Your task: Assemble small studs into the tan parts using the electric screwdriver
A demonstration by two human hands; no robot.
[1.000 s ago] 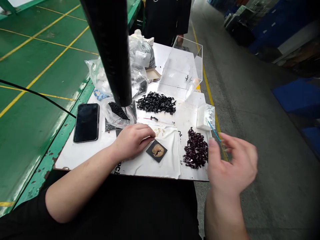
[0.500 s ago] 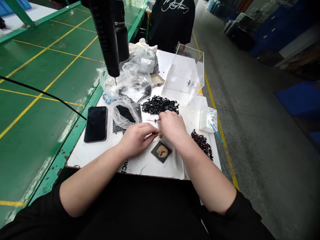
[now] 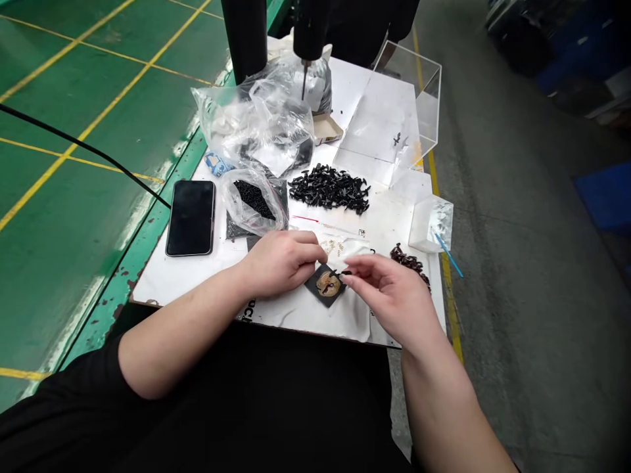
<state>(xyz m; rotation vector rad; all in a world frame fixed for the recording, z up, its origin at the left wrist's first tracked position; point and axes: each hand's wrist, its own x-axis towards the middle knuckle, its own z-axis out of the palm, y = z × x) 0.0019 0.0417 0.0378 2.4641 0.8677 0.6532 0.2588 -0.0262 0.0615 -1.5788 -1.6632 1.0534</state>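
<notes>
My right hand (image 3: 389,292) pinches a small black part (image 3: 347,272) between thumb and fingertips, over the right corner of a dark square block (image 3: 324,297). The block has a round tan centre (image 3: 327,284) with a small dark piece on it. My left hand (image 3: 283,264) is closed at the block's upper left, thumb and fingers together; whether anything sits between them is hidden. Small gold-coloured pieces (image 3: 333,248) lie just beyond the block. Farther away is a heap of small black parts (image 3: 329,189), and dark reddish parts (image 3: 410,263) lie beyond my right hand.
A phone (image 3: 190,218) lies at the left. Near it is an open bag of black pellets (image 3: 254,200), with more plastic bags (image 3: 276,112) behind. A vertical black driver (image 3: 309,39) hangs above them. A clear box (image 3: 384,125) and a small container (image 3: 430,223) stand at the right.
My right hand has come from the edge of the black heap toward me, and now holds a small black part at the block. My left hand stays near the block. The view has shifted.
</notes>
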